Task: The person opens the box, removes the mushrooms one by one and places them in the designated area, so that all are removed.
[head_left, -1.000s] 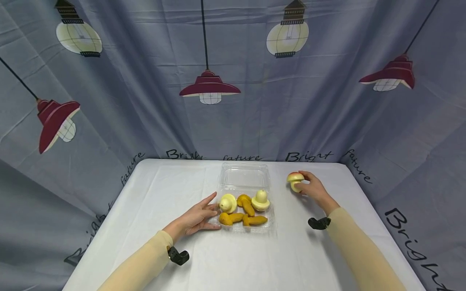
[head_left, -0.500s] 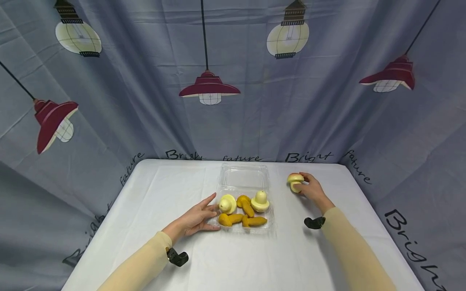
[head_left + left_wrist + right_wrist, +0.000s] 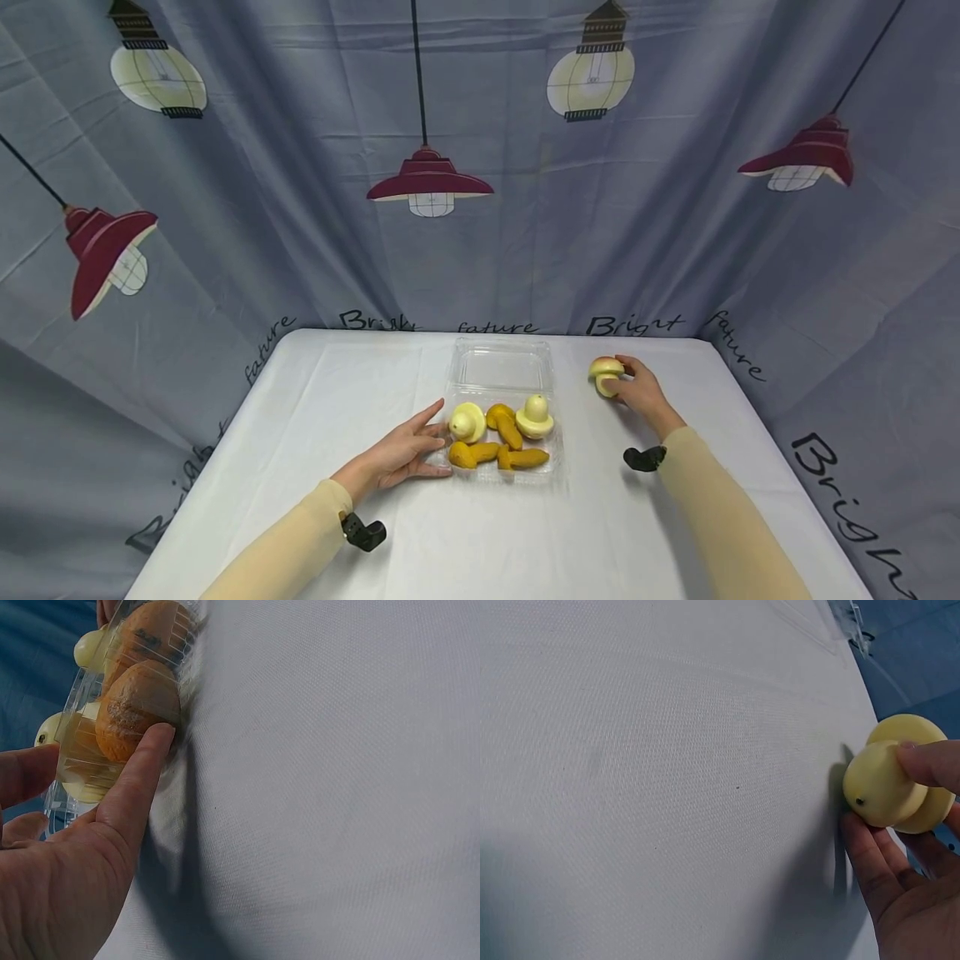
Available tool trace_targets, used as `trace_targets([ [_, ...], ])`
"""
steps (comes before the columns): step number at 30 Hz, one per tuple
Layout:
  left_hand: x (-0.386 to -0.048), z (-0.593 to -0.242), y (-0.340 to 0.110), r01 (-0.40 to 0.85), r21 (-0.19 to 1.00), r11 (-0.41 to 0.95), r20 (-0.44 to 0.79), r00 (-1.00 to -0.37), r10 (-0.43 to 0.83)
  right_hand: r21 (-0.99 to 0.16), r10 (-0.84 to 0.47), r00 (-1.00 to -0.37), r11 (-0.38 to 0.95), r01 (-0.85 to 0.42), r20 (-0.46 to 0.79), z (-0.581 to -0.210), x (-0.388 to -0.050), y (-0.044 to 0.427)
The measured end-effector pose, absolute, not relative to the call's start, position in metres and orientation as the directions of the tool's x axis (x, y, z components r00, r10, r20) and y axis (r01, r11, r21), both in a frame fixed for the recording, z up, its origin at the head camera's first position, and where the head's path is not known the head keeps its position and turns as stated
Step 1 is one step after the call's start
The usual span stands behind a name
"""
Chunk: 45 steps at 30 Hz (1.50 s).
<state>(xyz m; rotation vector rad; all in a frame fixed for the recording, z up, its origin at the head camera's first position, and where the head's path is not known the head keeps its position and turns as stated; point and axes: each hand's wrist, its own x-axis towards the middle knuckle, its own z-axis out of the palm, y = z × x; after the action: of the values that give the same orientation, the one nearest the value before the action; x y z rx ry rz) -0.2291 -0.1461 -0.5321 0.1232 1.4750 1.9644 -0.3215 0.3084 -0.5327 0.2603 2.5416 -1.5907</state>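
A clear plastic clamshell container lies with its lid folded back on the white table. In its base sit two pale yellow mushrooms, stems up, and three orange-brown mushrooms on their sides. My left hand rests along the container's left side, fingers spread; in the left wrist view its thumb touches the clear wall. To the right of the container, my right hand grips another pale yellow mushroom with a reddish cap top, thumb on the stem. It stays upright, at or just above the cloth.
White cloth covers the table. A grey-blue curtain with printed lamps hangs behind it and at both sides. Each wrist wears a black camera mount.
My right forearm has shifted slightly to the left, while the mushroom in that hand stays nearly in place. The left hand and the container hold still.
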Motion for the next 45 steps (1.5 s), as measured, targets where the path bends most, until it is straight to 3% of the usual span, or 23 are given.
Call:
trace_targets([
  [45, -0.2284, -0.5302, -0.1468, -0.459, 0.878, -0.134, -0.316, -0.768, 0.557, -0.884, 0.048, -0.975, 0.414, 0.217, -0.217, -0.5319, -0.3235, 0.3040],
])
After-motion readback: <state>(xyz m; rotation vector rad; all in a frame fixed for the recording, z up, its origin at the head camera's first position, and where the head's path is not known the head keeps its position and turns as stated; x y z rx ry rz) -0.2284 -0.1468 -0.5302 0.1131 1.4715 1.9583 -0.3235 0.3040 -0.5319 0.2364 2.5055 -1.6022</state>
